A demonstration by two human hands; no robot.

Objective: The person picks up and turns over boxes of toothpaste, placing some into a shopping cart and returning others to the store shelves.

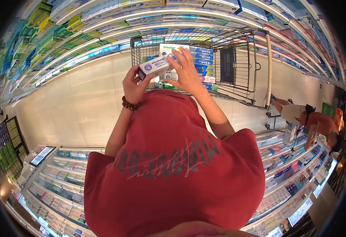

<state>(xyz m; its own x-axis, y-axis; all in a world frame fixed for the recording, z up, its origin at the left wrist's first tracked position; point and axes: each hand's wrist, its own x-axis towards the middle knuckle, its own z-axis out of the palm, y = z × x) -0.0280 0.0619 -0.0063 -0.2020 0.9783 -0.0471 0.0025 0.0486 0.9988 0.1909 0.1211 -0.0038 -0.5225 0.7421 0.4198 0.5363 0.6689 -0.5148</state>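
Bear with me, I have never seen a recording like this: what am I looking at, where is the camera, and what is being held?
There is no machine here: one camera sits on a person's head and looks forward and down through a wide lens, which bends the scene round. The red shirt at the bottom is the wearer's own chest. Their left hand, with a bead bracelet on the wrist, and right hand hold a white and purple box together in front of a wire shopping cart that has more boxes in it. Shelves of packaged goods line both sides of the aisle. Another person is at the right.
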